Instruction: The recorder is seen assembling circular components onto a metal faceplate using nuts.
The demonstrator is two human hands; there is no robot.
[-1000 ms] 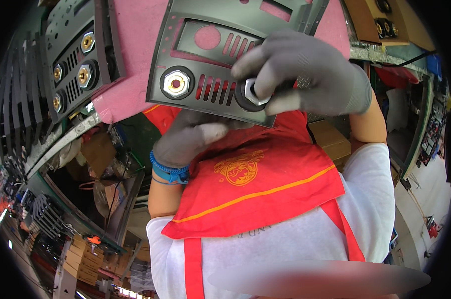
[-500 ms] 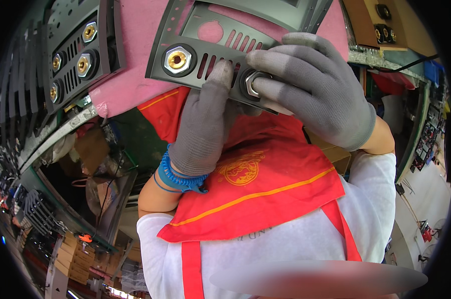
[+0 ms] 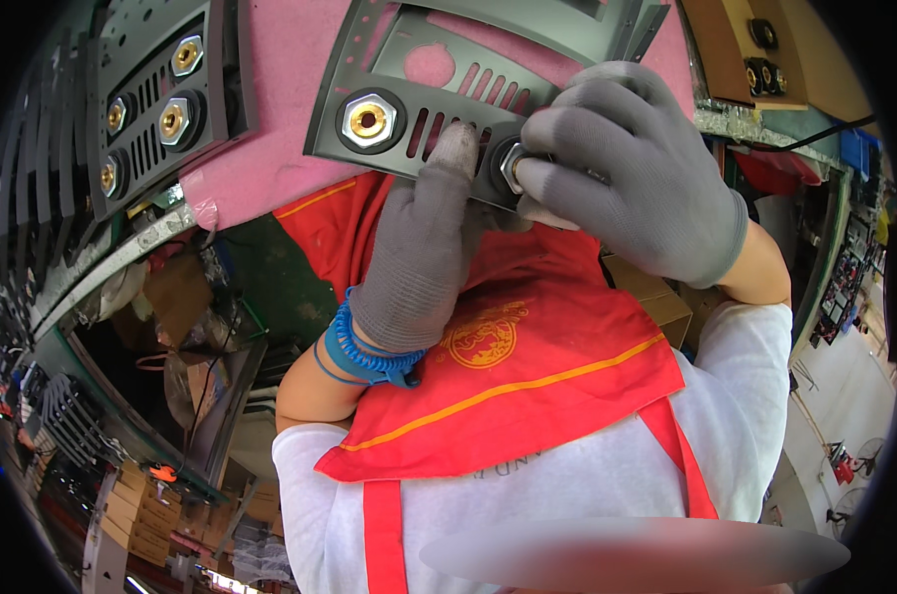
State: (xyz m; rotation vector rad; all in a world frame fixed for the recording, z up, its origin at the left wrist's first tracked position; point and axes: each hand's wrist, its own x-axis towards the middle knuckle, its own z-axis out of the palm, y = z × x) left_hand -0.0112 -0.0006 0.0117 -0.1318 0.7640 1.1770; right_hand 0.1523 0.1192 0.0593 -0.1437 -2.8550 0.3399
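A dark grey metal panel with slots and a round cutout lies over the pink table cover, its near edge tilted toward me. My left hand, in a grey glove, grips that near edge, thumb on top beside the slots and the other fingers hidden beneath. On the panel's left sits a brass-centred connector with a silver hex nut and black collar. At its right, my gloved right hand closes its fingers around a second silver hex nut on a black collar, partly covered by the fingertips.
Another dark panel with several brass connectors stands at the left, beside a row of dark metal plates. Pink cover lies on the table. A cardboard box with black-ringed connectors sits at the far right.
The panel has shifted slightly to the right, with my left hand moving along with it. My right hand's fingers have turned and drawn closer together around the right nut.
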